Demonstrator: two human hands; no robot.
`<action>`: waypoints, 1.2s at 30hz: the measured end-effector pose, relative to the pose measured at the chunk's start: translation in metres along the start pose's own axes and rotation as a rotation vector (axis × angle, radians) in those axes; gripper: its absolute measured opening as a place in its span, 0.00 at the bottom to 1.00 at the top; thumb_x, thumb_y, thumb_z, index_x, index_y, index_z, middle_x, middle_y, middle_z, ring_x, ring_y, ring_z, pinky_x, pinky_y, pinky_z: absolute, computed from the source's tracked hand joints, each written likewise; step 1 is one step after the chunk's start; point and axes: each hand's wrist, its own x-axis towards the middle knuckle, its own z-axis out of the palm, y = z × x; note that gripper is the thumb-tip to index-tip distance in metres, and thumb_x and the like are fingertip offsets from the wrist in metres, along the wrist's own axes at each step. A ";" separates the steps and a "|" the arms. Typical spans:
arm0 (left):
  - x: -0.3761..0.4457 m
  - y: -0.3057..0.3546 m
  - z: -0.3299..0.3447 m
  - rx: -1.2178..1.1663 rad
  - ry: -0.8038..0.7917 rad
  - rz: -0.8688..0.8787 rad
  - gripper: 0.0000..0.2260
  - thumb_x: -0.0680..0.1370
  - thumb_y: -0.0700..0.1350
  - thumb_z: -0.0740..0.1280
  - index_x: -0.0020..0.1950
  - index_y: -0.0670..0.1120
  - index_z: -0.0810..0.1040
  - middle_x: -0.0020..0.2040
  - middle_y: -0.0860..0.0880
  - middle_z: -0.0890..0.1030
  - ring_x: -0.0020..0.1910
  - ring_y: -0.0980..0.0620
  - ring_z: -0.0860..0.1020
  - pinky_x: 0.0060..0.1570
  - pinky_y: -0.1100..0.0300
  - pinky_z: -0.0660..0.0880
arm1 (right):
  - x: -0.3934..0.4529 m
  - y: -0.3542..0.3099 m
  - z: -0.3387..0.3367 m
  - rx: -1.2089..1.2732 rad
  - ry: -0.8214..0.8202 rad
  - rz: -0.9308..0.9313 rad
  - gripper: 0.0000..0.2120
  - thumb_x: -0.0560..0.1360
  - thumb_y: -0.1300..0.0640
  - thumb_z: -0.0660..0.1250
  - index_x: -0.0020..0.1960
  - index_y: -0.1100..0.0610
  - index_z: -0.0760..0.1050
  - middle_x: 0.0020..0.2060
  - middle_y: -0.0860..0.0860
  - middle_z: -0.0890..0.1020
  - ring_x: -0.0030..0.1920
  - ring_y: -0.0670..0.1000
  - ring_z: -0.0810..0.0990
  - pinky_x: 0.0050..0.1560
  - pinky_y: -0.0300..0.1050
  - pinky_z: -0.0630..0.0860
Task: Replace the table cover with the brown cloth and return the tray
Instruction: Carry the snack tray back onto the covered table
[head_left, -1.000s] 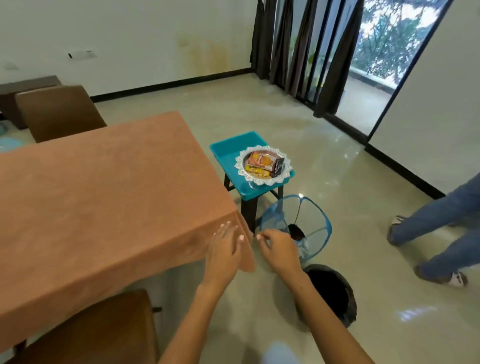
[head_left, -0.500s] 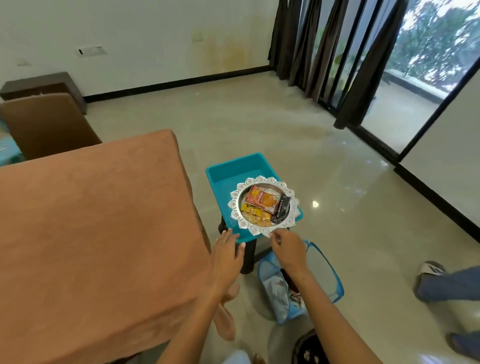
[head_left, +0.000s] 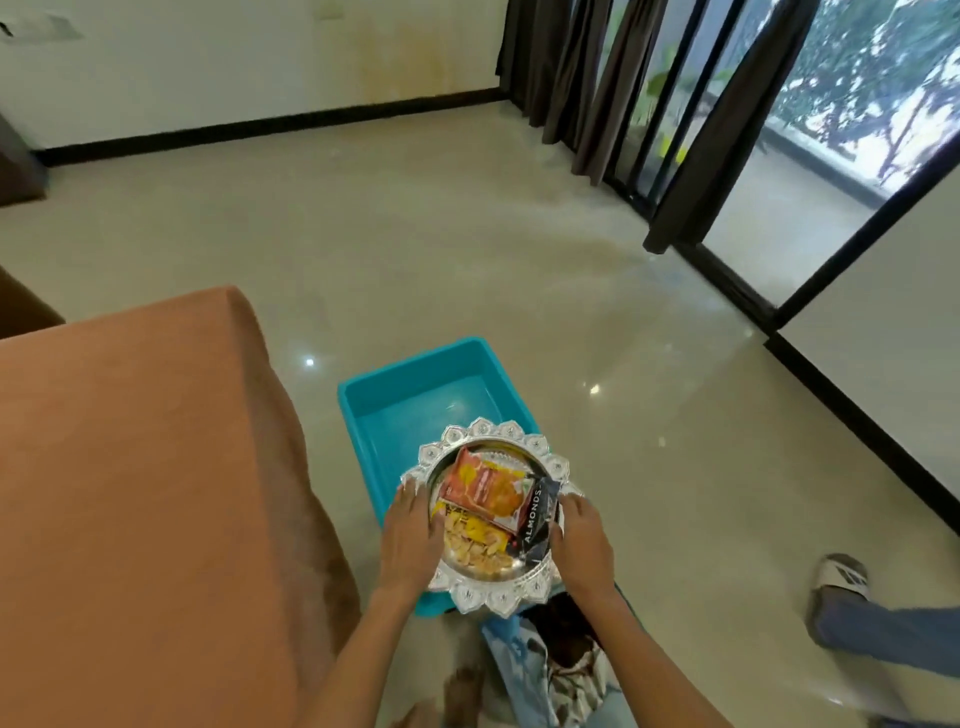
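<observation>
The brown cloth (head_left: 135, 483) covers the table on the left, its corner hanging down. A silver scalloped tray (head_left: 491, 597) rests on a teal bin (head_left: 415, 410) to the right of the table. On the tray lie an orange snack packet (head_left: 485, 488), a yellow packet of chips (head_left: 475, 545) and a black almonds packet (head_left: 537, 517). My left hand (head_left: 410, 540) grips the tray's left rim, and my right hand (head_left: 582, 540) grips its right rim.
A blue mesh basket (head_left: 550, 670) with cloth in it stands on the floor below the tray. Another person's leg and shoe (head_left: 844, 582) are at the right. Dark curtains (head_left: 691, 104) and glass doors line the far right. A brown chair back (head_left: 21, 306) shows at the left.
I have stepped closer to the teal bin. Both hands left the brown cloth's corner, reached forward and closed on the two sides of the silver tray.
</observation>
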 end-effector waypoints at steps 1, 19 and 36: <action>0.011 -0.005 0.005 0.000 -0.017 -0.029 0.22 0.83 0.46 0.56 0.76 0.42 0.59 0.77 0.42 0.56 0.76 0.45 0.52 0.74 0.55 0.48 | 0.010 0.002 0.006 -0.024 -0.029 0.025 0.21 0.77 0.64 0.61 0.69 0.58 0.67 0.67 0.56 0.69 0.67 0.56 0.68 0.58 0.48 0.72; 0.069 -0.030 0.037 -0.311 -0.095 -0.439 0.29 0.80 0.44 0.63 0.76 0.38 0.54 0.72 0.38 0.64 0.71 0.39 0.62 0.70 0.48 0.59 | 0.050 0.028 0.056 0.064 -0.076 0.373 0.23 0.80 0.62 0.57 0.74 0.56 0.58 0.54 0.59 0.76 0.48 0.55 0.76 0.47 0.47 0.73; 0.037 -0.009 -0.081 -0.739 0.173 -0.382 0.09 0.79 0.42 0.63 0.40 0.44 0.79 0.39 0.46 0.79 0.37 0.52 0.75 0.39 0.58 0.72 | 0.052 -0.017 -0.032 0.167 -0.069 0.163 0.29 0.68 0.59 0.73 0.67 0.58 0.68 0.55 0.57 0.80 0.55 0.58 0.77 0.51 0.48 0.75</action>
